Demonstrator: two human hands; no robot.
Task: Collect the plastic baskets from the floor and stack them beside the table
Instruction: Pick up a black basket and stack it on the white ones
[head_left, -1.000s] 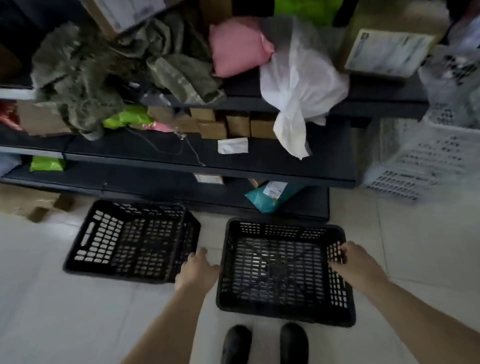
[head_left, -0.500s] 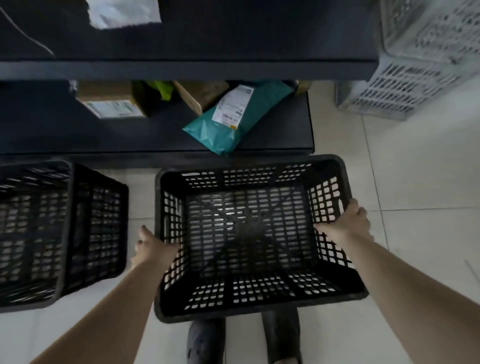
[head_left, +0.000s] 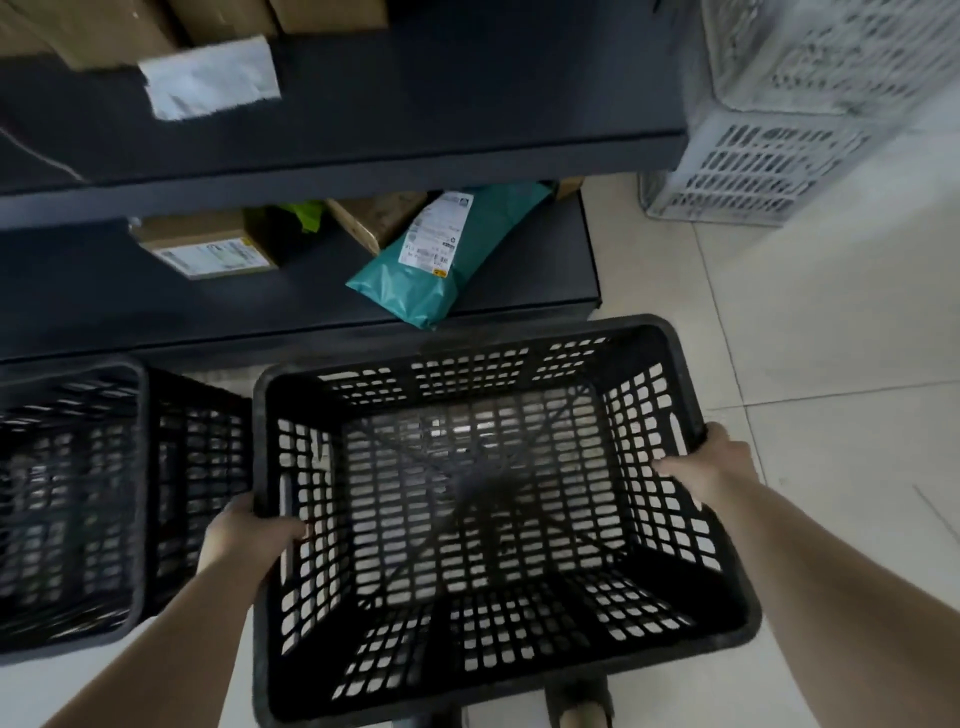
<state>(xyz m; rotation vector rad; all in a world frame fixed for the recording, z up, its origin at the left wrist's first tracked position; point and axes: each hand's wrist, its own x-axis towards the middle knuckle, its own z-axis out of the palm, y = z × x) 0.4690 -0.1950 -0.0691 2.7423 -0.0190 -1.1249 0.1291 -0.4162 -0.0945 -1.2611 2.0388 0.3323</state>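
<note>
Basket mouth-up, long axis running away; left hand and right hand clamp its side rims.

Second basket blurred, cropped at left

Two black slatted baskets, upright.

dim, flat indoor light; motion blur and wide-angle stretch toward edges
</note>
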